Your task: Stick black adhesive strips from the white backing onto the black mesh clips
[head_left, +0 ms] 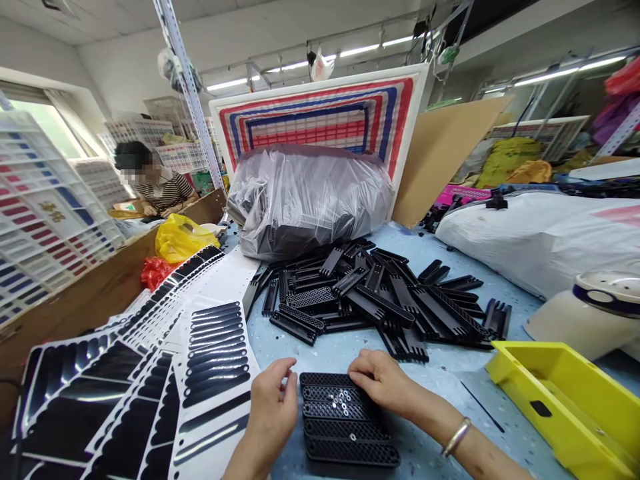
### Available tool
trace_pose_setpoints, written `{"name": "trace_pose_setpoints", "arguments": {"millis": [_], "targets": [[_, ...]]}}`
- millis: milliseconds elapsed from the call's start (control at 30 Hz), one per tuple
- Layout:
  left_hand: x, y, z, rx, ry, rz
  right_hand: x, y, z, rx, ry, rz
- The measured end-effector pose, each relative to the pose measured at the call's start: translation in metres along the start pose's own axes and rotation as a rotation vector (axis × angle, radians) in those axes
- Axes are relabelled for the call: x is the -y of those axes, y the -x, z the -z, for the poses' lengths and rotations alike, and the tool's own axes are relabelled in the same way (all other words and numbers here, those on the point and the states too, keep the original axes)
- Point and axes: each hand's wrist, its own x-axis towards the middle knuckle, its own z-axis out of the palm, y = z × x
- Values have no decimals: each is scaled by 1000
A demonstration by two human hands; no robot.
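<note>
In front of me lies a block of black plastic strips (345, 448) placed side by side, with a lattice pattern on top and rounded ends. Several small shiny metal pieces (341, 401) are scattered on it. My right hand (383, 379) has its fingers curled onto the far right corner of the block, on the farthest strip. To the left of the block is my left hand (274, 403), thumb and fingers apart, with nothing visible in it. A sheet of glossy black adhesive strips (215, 353) lies left of that hand.
Behind the block is a heap of loose black plastic strips (360, 293), backed by a filled plastic bag (310, 197). A yellow bin (570, 400) and a thin black stick (481, 407) are at right. A white sack (540, 233) lies beyond. Another person (163, 190) sits at far left.
</note>
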Motion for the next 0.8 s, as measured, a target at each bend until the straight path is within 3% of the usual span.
{"name": "trace_pose_setpoints", "arguments": {"millis": [233, 500, 600, 667, 800], "targets": [[6, -3, -10, 169, -106, -12, -7, -2, 0, -45, -25, -60], [8, -4, -8, 179, -166, -71, -10, 6, -1, -62, -45, -99], [8, -2, -6, 205, -239, -166, -7, 8, 3, -118, -5, -140], [4, 1, -5, 255, -336, -247, 2, 11, 7, -121, 20, -126], [-15, 5, -8, 464, -560, -293, 30, 17, 10, 26, 23, -19]]}}
